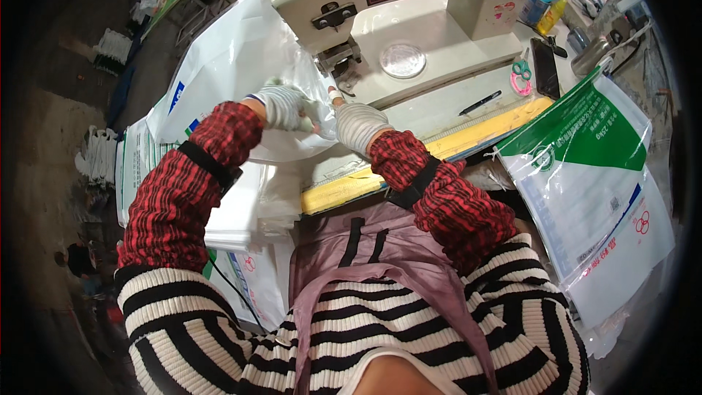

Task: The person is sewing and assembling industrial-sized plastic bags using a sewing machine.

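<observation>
Gloved fingers of the left hand [287, 107] pinch the white plastic sack [234, 66], keeping its edge flat; the right hand [356, 124] presses fingers together beside it, steering that edge under the sewing machine [409, 22] head. The sack drapes off the yellow-edged worktable's [475, 135] left end. Printed bags [592, 175] hang off its right corner.

Worktop [468, 106] with yellow front edge — bearing sewing machine [395, 22], black pen [480, 103], scissors [521, 77], white bag [241, 73].
</observation>
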